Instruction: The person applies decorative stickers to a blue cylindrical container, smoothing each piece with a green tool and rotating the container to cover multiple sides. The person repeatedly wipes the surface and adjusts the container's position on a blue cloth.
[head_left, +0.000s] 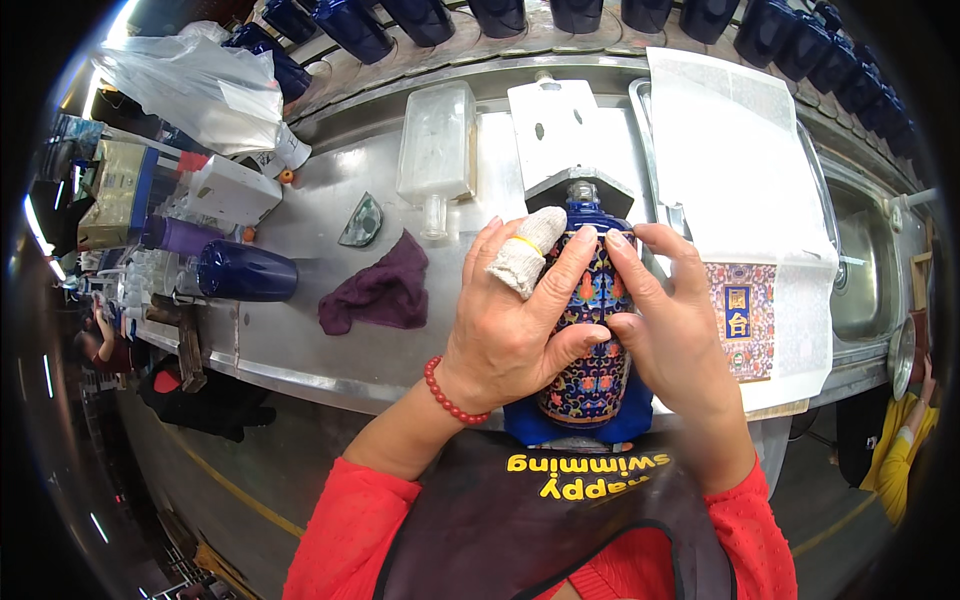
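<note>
A dark blue bottle [590,385] with a colourful floral pattern lies in front of me, its clear glass neck pointing away. My left hand [515,320] grips its left side, fingertips pressed on the shoulder and thumb across the pattern. A whitish knit finger sleeve [525,255] with a yellow band covers one left finger. From the right, my right hand [675,320] holds the bottle, with fingertips near the upper edge of the pattern and the thumb on its side. Under the bottle's base is a blue cloth-like pad [522,422]. The bottle's underside is hidden.
A purple cloth [385,290], a dark green scraper-like piece [361,220] and a clear rectangular bottle [437,145] lie on the metal table [290,340]. At right are white sheets [735,150], a patterned decal [757,290] and a sink [865,270]. Blue bottles [500,15] line the back.
</note>
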